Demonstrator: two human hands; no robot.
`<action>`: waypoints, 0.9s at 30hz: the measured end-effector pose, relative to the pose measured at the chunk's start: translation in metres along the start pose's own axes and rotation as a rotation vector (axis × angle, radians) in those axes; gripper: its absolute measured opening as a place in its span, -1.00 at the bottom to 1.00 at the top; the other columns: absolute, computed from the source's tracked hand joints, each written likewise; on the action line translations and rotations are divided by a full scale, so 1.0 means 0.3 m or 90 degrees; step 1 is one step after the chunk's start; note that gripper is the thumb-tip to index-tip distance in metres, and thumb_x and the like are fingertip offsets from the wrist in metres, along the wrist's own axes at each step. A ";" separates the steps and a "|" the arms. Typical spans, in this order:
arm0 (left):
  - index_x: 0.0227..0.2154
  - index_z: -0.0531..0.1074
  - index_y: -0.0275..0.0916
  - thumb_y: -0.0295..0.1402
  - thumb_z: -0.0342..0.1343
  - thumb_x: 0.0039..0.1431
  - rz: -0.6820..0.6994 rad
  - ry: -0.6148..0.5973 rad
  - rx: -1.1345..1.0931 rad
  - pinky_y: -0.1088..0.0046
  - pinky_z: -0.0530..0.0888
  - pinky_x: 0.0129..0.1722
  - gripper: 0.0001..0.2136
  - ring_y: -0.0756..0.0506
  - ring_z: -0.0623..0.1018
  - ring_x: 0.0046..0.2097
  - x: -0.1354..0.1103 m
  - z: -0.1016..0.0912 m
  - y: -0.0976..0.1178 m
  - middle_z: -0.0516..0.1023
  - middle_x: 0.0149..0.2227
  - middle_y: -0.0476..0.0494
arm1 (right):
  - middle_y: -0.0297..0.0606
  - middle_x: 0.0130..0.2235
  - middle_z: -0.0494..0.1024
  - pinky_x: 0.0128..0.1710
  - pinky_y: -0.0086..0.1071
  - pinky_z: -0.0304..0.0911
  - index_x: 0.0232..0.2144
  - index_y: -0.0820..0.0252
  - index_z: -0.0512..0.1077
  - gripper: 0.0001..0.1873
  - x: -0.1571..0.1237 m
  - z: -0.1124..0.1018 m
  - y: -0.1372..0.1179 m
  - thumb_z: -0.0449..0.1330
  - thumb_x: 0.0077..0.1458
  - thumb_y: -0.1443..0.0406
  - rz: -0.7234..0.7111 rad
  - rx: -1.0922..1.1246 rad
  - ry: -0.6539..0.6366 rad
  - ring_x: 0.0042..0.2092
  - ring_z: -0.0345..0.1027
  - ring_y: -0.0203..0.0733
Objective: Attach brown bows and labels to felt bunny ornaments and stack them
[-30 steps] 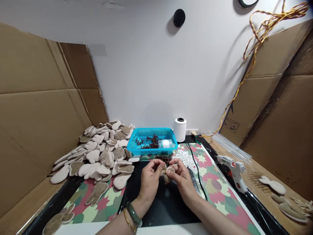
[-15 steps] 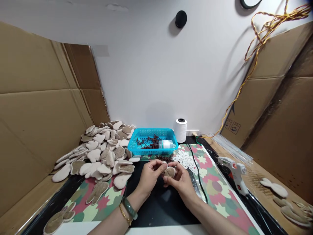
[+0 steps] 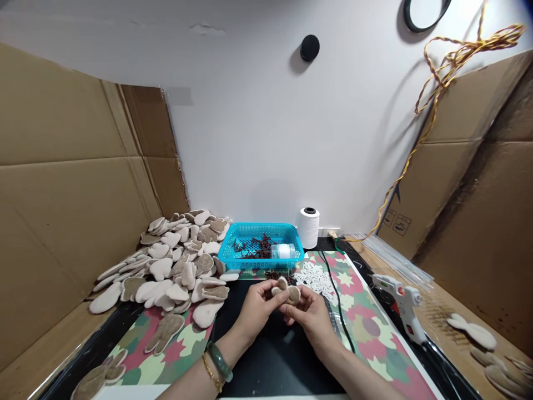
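Three sides of the work area are closed: the rear by a white wall [image 3: 250, 139], the others by cardboard [image 3: 75, 222]. Room for movement is found over the black mat [image 3: 283, 361], flanked at left by a pile of pads [image 3: 160, 269], at the rear by the blue basket [image 3: 260, 264], and at right by the glue gun [image 3: 403, 311] and, nearer, a black cable [image 3: 338, 304]. The plush piece [image 3: 293, 295] is held above the mat, in front of the basket; brown faces, pale edges and rounded lobes are noted. It is pinched between thumb and bent fingers by both the left hand [image 3: 256, 311] and right hand [image 3: 310, 314]; some fingertips are hidden.
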State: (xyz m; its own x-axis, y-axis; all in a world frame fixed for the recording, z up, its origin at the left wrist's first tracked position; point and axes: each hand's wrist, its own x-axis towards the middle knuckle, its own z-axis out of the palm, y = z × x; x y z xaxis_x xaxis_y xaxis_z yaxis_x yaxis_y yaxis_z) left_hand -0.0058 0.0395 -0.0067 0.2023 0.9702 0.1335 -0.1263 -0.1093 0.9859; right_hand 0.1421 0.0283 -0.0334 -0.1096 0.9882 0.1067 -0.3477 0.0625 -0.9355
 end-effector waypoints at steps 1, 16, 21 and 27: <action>-0.40 0.60 -0.33 -0.06 0.45 -0.09 0.000 0.015 0.007 0.48 0.38 -0.33 -0.61 -0.05 0.47 -0.38 0.002 0.000 -0.004 0.56 -0.45 -0.07 | -0.38 -0.51 0.53 -0.57 -0.52 0.29 -0.42 0.25 0.49 -0.45 0.000 -0.001 0.001 0.63 -0.39 0.10 0.002 -0.010 -0.001 -0.54 0.36 -0.34; -0.32 0.61 -0.30 -0.16 0.48 -0.09 -0.044 0.005 -0.092 0.45 0.45 -0.25 -0.64 -0.07 0.52 -0.30 -0.010 0.017 -0.004 0.63 -0.32 -0.13 | -0.40 -0.57 0.48 -0.62 -0.53 0.30 -0.25 0.22 0.41 -0.44 -0.014 0.005 0.003 0.36 0.04 -0.13 0.003 -0.017 -0.031 -0.60 0.40 -0.31; -0.41 0.57 -0.31 -0.15 0.46 -0.07 -0.047 0.018 -0.085 0.51 0.36 -0.39 -0.68 0.01 0.42 -0.43 -0.007 0.022 -0.021 0.55 -0.45 -0.04 | -0.39 -0.51 0.51 -0.66 -0.54 0.26 -0.27 0.19 0.35 -0.44 -0.009 0.001 0.019 0.33 0.06 -0.15 0.014 -0.014 -0.056 -0.64 0.37 -0.34; -0.52 0.51 -0.31 -0.17 0.43 -0.05 -0.023 0.024 -0.085 0.50 0.31 -0.40 -0.69 0.02 0.35 -0.46 0.000 0.017 -0.029 0.43 -0.54 0.03 | -0.33 -0.44 0.57 -0.67 -0.55 0.23 -0.36 0.22 0.36 -0.46 0.006 -0.011 0.016 0.40 0.00 -0.11 0.033 -0.034 -0.077 -0.67 0.32 -0.41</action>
State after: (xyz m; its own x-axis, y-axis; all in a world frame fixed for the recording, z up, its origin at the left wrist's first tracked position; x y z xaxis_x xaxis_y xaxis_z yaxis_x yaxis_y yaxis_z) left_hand 0.0002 0.0393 -0.0147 0.1725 0.9807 0.0925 -0.2485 -0.0475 0.9675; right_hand 0.1431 0.0308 -0.0389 -0.2389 0.9663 0.0953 -0.2896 0.0228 -0.9569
